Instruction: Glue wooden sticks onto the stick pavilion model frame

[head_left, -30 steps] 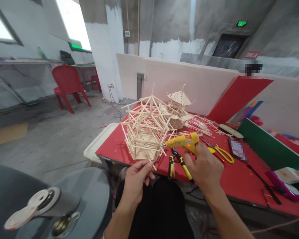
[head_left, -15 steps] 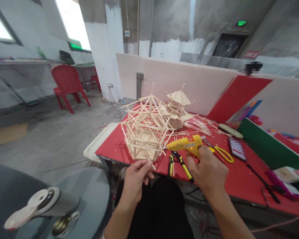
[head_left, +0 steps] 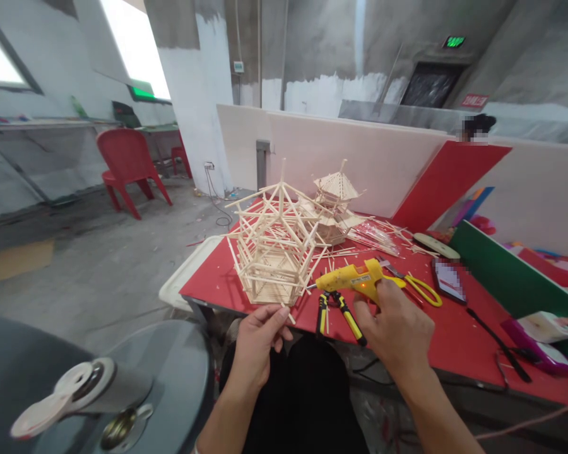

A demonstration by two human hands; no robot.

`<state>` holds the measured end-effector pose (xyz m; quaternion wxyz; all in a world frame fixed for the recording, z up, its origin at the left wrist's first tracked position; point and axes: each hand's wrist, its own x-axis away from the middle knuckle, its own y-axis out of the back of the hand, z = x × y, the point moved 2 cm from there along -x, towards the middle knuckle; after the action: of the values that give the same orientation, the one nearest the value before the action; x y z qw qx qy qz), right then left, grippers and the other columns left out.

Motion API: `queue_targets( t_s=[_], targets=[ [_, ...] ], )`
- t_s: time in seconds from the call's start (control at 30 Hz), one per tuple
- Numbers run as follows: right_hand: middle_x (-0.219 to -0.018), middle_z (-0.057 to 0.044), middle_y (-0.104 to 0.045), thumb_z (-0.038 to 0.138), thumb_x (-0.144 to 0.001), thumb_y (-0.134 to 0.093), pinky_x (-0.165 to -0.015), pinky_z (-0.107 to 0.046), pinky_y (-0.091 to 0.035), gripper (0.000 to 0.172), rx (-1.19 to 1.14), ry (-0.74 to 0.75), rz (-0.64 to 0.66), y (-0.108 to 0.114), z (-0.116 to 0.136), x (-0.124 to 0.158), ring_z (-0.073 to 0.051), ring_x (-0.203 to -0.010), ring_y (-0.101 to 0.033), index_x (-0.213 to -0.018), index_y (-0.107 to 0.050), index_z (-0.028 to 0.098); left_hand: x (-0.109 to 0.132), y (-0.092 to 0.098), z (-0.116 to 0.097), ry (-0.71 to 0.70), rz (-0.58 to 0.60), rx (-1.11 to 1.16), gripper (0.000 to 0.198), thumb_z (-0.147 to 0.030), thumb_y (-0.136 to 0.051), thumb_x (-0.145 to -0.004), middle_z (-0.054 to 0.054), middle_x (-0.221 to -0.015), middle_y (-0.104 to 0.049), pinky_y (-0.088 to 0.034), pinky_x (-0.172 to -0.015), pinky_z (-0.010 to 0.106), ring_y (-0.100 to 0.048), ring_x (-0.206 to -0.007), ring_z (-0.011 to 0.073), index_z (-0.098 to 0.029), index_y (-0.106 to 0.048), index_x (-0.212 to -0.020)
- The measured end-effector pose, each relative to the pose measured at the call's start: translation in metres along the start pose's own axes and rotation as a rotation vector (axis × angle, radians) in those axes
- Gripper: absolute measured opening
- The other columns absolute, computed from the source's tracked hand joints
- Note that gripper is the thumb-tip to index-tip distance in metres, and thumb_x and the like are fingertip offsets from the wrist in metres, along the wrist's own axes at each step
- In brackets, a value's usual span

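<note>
My left hand [head_left: 264, 328] pinches a short wooden stick [head_left: 289, 316] at the front edge of the red table. Just behind it stands a pavilion-like frame of thin wooden sticks [head_left: 277, 252], its base close to my fingertips. In my right hand [head_left: 397, 321] is a yellow glue gun [head_left: 353, 279] with a small orange light lit. Its nozzle points left, near the lower right corner of the frame; whether the two touch, I cannot tell. Black-and-yellow pliers [head_left: 338, 313] lie under the gun with their handles towards me.
A second stick model with a pointed roof [head_left: 338, 189] stands behind, among loose sticks. To the right on the red table [head_left: 454, 343] are yellow-handled scissors [head_left: 423, 290], a phone [head_left: 449, 280] and a green board [head_left: 502, 271]. A grey round stool [head_left: 180, 353] holds an opened flask [head_left: 118, 384].
The view has shifted very slightly. Both hands keep their places, with the stick and the glue gun held as before.
</note>
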<state>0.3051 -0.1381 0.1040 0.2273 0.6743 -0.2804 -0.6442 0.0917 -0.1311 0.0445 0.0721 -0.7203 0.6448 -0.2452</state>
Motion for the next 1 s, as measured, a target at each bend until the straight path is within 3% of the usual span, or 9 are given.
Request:
queue_targets(
  t_s=[0.17,0.3,0.5,0.57,0.63,0.73,0.8,0.9,1.0],
  targets=[
    [-0.07,-0.001,-0.061,0.039,-0.084,-0.054,-0.052,-0.026,-0.024,0.023,-0.015,-0.057,0.046,-0.006,-0.002,0.004,-0.016,-0.061,-0.055,-0.089,-0.058,0.017,0.001,-0.004,-0.004,0.041,-0.01,0.063,0.032,-0.035,-0.084,-0.06,-0.002,-0.056,-0.061,-0.029,-0.036,0.013,-0.049,-0.043,0.0051,-0.013,-0.066,-0.075],
    [-0.087,-0.005,-0.067,0.051,-0.083,-0.053,-0.053,-0.027,-0.029,0.038,-0.077,-0.234,0.281,-0.016,-0.015,0.015,-0.021,-0.07,-0.061,-0.104,-0.058,0.019,0.004,-0.007,-0.005,0.065,-0.007,0.076,0.033,-0.035,-0.085,-0.058,-0.006,-0.049,-0.051,-0.026,-0.035,0.013,-0.044,-0.041,0.0043,-0.014,-0.064,-0.072],
    [-0.093,-0.016,-0.068,0.068,-0.079,-0.049,-0.056,-0.031,-0.04,0.068,-0.159,-0.685,0.587,-0.052,-0.098,0.072,-0.027,-0.071,-0.064,-0.118,-0.053,0.012,0.012,-0.015,-0.009,0.07,0.03,0.094,0.032,-0.033,-0.085,-0.059,-0.006,-0.052,-0.05,-0.024,-0.036,0.013,-0.042,-0.043,0.0033,-0.013,-0.062,-0.071],
    [-0.088,-0.016,-0.068,0.065,-0.081,-0.047,-0.055,-0.032,-0.039,0.062,-0.103,-0.668,0.612,-0.062,-0.122,0.091,-0.027,-0.068,-0.062,-0.111,-0.058,0.012,0.014,-0.02,-0.01,0.088,0.041,0.116,0.032,-0.032,-0.085,-0.06,-0.006,-0.052,-0.05,-0.024,-0.037,0.013,-0.042,-0.043,0.0031,-0.013,-0.061,-0.071],
    [-0.088,-0.017,-0.067,0.061,-0.082,-0.05,-0.057,-0.034,-0.039,0.055,0.003,-0.563,0.513,-0.062,-0.132,0.097,-0.03,-0.072,-0.062,-0.104,-0.064,0.013,0.017,-0.024,-0.009,0.105,0.045,0.146,0.033,-0.032,-0.085,-0.059,-0.006,-0.052,-0.049,-0.023,-0.037,0.013,-0.041,-0.043,0.0028,-0.013,-0.061,-0.071],
    [-0.096,-0.018,-0.065,0.058,-0.079,-0.059,-0.062,-0.039,-0.041,0.051,0.051,-0.379,0.217,-0.039,-0.108,0.082,-0.032,-0.082,-0.06,-0.103,-0.066,0.014,0.02,-0.031,-0.007,0.114,0.049,0.181,0.033,-0.031,-0.085,-0.059,-0.006,-0.052,-0.048,-0.023,-0.037,0.012,-0.039,-0.043,0.0023,-0.013,-0.061,-0.072],
    [-0.096,-0.014,-0.066,0.049,-0.081,-0.064,-0.07,-0.039,-0.044,0.037,-0.189,-0.255,0.068,-0.015,-0.069,0.064,-0.028,-0.086,-0.06,-0.102,-0.067,0.017,0.02,-0.034,-0.006,0.111,0.056,0.2,0.033,-0.03,-0.085,-0.059,-0.006,-0.052,-0.048,-0.023,-0.037,0.012,-0.038,-0.043,0.0019,-0.013,-0.061,-0.072],
    [-0.087,-0.004,-0.067,0.034,-0.082,-0.069,-0.08,-0.036,-0.046,0.02,-0.649,0.022,0.019,0.017,0.0,0.042,-0.02,-0.082,-0.061,-0.099,-0.067,0.024,0.02,-0.038,-0.006,0.118,0.073,0.236,0.032,-0.031,-0.084,-0.06,-0.006,-0.052,-0.047,-0.022,-0.037,0.012,-0.036,-0.042,0.0015,-0.013,-0.058,-0.068],
    [-0.088,-0.004,-0.067,0.029,-0.079,-0.072,-0.079,-0.036,-0.046,0.025,-0.754,0.06,0.003,0.03,0.047,0.032,-0.019,-0.082,-0.061,-0.103,-0.066,0.023,0.021,-0.037,-0.007,0.118,0.057,0.204,0.031,-0.034,-0.084,-0.061,-0.006,-0.053,-0.048,-0.023,-0.036,0.013,-0.037,-0.041,0.002,-0.014,-0.062,-0.069]
  ],
)
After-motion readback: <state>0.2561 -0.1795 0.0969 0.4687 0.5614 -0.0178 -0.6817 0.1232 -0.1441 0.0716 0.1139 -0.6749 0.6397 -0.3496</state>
